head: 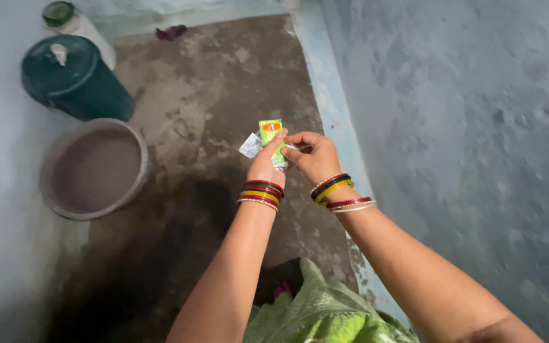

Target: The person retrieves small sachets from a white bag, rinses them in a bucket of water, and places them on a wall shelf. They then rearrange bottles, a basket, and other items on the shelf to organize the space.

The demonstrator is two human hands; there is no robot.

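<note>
Item 1. Green sachet [270,132], small, with an orange patch near its top: it is being held upright over the dark, wet floor [211,101], well to the right of the grey basin [94,168], which serves here as the landmark. A silvery torn-looking flap is sticking out on the side facing the basin.

Item 2. Left hand [265,166]: its fingers are pinching the sachet from below and behind, likely steadying it so that the top edge is standing free.

Item 3. Right hand [314,157]: its fingers are curling in and gripping the sachet's far edge, on the side away from the basin, apparently pulling against the other hand. Both wrists are wearing red, green and yellow bangles.

Item 4. Grey basin: sitting on the floor, open side up, its inside looking bare.

Item 5. Dark green lidded bin [74,77]: standing just beyond the basin, against the pale wall.

Item 6. White container with green cap [71,19]: standing behind the bin, farther from the basin.

Item 7. Green garment [325,311]: showing at the lower edge, nearer than the basin.
</note>
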